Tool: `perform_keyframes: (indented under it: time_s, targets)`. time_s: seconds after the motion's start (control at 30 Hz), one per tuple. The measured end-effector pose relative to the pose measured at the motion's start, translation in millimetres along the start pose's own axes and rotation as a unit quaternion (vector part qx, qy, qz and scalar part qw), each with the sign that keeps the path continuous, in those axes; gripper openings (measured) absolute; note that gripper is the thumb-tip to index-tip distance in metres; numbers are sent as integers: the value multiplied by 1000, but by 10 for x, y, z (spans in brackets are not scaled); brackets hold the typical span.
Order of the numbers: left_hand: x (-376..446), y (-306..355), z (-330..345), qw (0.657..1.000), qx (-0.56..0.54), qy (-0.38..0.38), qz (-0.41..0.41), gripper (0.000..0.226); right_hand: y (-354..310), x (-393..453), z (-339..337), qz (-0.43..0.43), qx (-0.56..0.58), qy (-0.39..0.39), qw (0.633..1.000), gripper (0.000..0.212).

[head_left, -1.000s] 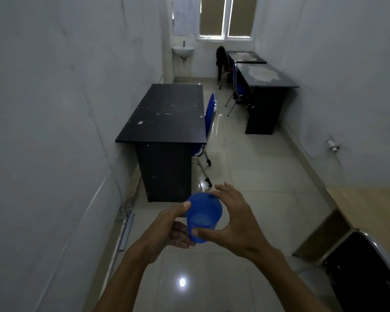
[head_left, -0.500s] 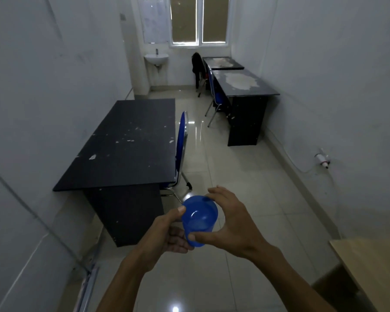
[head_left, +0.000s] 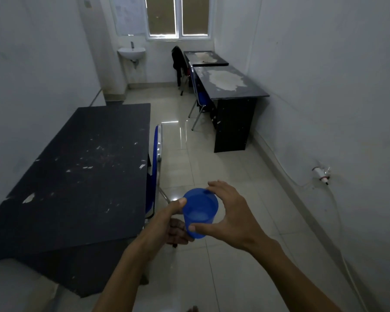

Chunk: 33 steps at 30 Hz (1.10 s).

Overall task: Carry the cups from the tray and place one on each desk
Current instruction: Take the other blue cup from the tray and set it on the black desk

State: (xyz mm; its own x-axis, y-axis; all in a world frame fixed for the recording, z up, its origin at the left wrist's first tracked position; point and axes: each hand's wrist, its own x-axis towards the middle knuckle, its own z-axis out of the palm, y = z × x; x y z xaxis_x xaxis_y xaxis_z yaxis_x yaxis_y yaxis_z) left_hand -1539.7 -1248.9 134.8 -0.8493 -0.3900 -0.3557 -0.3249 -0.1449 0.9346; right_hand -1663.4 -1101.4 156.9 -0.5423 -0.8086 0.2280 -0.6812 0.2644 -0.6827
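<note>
Both hands grasp the upright blue cup [head_left: 199,212], left hand [head_left: 167,226] and right hand [head_left: 232,212], while the near black desk [head_left: 81,176] lies just beside, to the left, nearer the left hand.

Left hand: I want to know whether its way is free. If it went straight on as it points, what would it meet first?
The left hand points forward and right, so it meets the blue cup it already holds; beyond that, only open floor.

A desk [head_left: 81,176] stands left, two desks [head_left: 230,84] far right, a sink [head_left: 131,52] behind.
</note>
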Motion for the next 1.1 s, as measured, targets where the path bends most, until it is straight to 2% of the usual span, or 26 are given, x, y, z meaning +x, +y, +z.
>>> perform_keyframes:
  time_s: [0.3, 0.5, 0.7, 0.87, 1.1]
  targets:
    - [1744, 742, -343, 1000, 3, -24, -3, 76, 650, 1602, -232, 38, -3, 17, 999, 99]
    - [2828, 1086, -437, 999, -4, -33, -7, 81, 1237, 2565, -407, 29, -10, 18, 999, 100]
    - [3943, 1419, -508, 1000, -11, 1, -14, 83, 1915, 3676, -568, -13, -11, -10, 1000, 94]
    - [4667, 1761, -589, 999, -23, 43, -12, 70, 2314, 4550, -741, -51, -19, -38, 998, 97]
    - [5444, 2072, -851, 995, -46, 91, -15, 82, 2626, 5619, -773, -102, -9, -73, 992, 95]
